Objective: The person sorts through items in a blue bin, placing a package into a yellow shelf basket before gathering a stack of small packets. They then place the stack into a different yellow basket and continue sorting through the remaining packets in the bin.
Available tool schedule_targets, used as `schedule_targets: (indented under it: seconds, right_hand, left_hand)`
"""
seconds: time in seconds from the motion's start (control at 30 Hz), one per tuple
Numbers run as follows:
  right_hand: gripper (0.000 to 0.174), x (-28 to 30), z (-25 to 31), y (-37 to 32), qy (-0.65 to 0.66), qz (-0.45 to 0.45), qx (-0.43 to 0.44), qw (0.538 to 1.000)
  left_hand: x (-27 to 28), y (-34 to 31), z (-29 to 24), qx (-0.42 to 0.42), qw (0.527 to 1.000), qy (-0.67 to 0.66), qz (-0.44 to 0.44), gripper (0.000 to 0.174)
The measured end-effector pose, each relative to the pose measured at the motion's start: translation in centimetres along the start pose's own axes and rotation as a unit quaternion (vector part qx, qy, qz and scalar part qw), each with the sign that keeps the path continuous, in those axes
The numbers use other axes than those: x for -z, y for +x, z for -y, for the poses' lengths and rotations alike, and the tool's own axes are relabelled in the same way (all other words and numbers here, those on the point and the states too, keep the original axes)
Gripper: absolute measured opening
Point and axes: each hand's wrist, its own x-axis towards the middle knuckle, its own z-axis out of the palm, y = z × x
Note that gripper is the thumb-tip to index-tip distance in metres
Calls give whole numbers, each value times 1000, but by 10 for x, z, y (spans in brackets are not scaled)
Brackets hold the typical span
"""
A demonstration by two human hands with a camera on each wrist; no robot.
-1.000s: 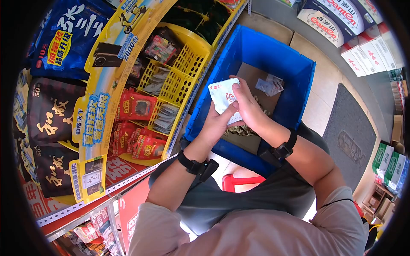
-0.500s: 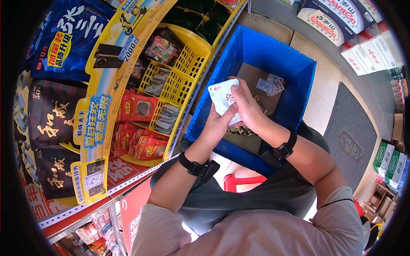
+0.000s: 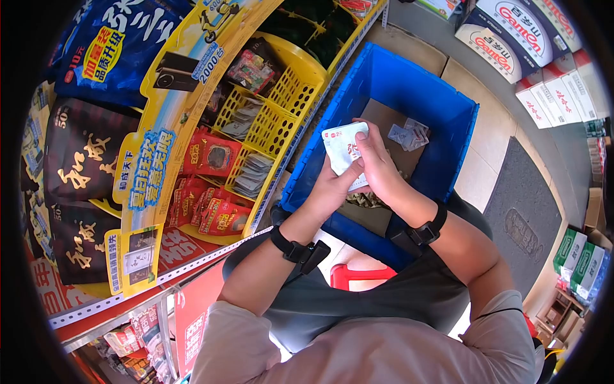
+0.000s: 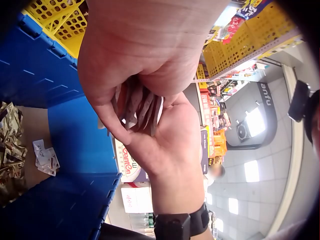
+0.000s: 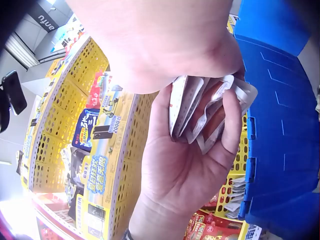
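Note:
Both hands hold a stack of small white pouches (image 3: 341, 142) with red lettering, above a blue crate (image 3: 457, 121). My left hand (image 3: 332, 191) grips the stack from the left with its thumb across the front. On the other side, my right hand (image 3: 378, 165) grips it, thumb near the upper corner. In the right wrist view several pouches (image 5: 205, 107) stand edge-on between the palms, fanned slightly apart. Their edges (image 4: 142, 107) also show in the left wrist view, partly hidden by the fingers. Inside the crate lie gold-coloured packets (image 3: 364, 197) and a few clear-and-white packets (image 3: 409, 134) on cardboard.
Left of the crate stands a shelf with yellow perforated baskets (image 3: 291, 89), holding silvery packets (image 3: 252, 174) and red packets (image 3: 217, 153). Big dark bags (image 3: 80, 166) hang further left. Drink cartons (image 3: 505, 45) are stacked at the upper right, and a grey mat (image 3: 521, 198) lies on the floor.
The head view has shifted slightly, so the shelf and crate sit a little further right. Both hands keep their hold on the pouches, with little change in the fingers.

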Motion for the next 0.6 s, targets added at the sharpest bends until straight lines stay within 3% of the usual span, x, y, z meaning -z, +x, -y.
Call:
schedule_targets:
  seconds: [0.3, 0.37, 0.43, 0.6]
  right_hand:
    - [53, 4, -3, -6, 35, 11, -21, 999]
    - [53, 1, -8, 2, 45, 2, 0, 999]
    - [54, 1, 4, -3, 33, 11, -17, 999]
    - [55, 1, 7, -1, 11, 19, -20, 1000]
  left_hand:
    - [-2, 0, -2, 6, 1000, 28, 10, 55]
    - [-3, 2, 1, -45, 997, 56, -1, 58]
    - [-6, -4, -9, 7, 1000, -4, 22, 63]
    - [-5, 0, -4, -18, 1000, 1, 24, 65]
